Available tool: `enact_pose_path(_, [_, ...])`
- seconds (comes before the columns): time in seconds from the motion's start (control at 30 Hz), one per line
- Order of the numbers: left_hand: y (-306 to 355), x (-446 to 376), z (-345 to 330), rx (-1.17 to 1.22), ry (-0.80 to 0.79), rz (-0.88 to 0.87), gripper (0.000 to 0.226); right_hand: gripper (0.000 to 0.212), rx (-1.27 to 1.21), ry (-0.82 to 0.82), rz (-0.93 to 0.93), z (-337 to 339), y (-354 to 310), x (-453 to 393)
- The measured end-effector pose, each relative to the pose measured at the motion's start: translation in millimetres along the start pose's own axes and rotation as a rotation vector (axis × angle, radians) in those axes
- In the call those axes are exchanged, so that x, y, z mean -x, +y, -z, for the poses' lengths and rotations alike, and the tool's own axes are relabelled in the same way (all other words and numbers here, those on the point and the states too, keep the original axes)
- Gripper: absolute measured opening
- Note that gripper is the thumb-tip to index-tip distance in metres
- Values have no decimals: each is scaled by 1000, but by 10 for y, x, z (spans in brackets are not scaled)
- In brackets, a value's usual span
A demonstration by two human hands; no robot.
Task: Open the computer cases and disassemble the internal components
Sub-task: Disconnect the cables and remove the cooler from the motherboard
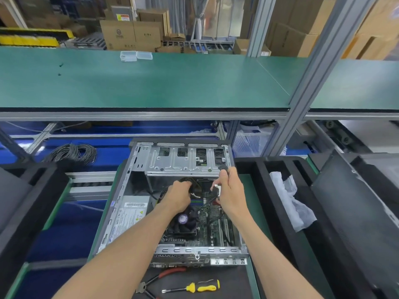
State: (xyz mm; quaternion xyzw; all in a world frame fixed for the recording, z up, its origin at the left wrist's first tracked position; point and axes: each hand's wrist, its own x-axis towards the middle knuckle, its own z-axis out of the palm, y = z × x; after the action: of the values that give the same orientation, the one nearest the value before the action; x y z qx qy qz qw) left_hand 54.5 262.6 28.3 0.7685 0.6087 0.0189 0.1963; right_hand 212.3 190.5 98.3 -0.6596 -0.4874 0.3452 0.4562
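Observation:
An open computer case (121, 203) lies flat in front of me with its side panel off. Inside are a silver power supply (133, 214), a black CPU fan (183, 221), the green motherboard (213, 225) and a metal drive cage (183, 162) at the far end. My left hand (179, 196) grips a bundle of black cables (195, 184) above the fan. My right hand (230, 190) pinches a white connector (217, 188) and holds black cable near the drive cage's right corner.
Red-handled pliers (159, 277) and a yellow screwdriver (194, 287) lie on the black mat in front of the case. Black foam trays (259, 169) flank the case; white wrapping (289, 201) lies at right. A coil of cable (73, 152) sits at left. A green shelf (151, 83) spans overhead.

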Motion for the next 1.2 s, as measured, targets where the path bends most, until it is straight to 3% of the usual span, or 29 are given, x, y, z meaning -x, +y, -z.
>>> enact_pose_path(0.13, [19, -148, 3, -211, -10, 22, 18, 26, 19, 20, 37, -33, 62, -35])
enact_pose_path(0.43, [-29, -405, -46, -515, 120, -78, 36, 28, -51, 21, 48, -12, 145, -80])
enact_pose_path(0.83, [-45, -364, -106, -400, 81, -78, 3, 27, -189, -45, 7, 55, 87, -54])
enact_pose_path(0.93, [-59, -373, -134, -386, 72, -69, 14, 25, -218, -66, 2, 62, 99, -52])
enact_pose_path(1.2, [-29, -356, -145, -366, 119, -24, 16, 22, -261, -98, 5, 84, 108, -34])
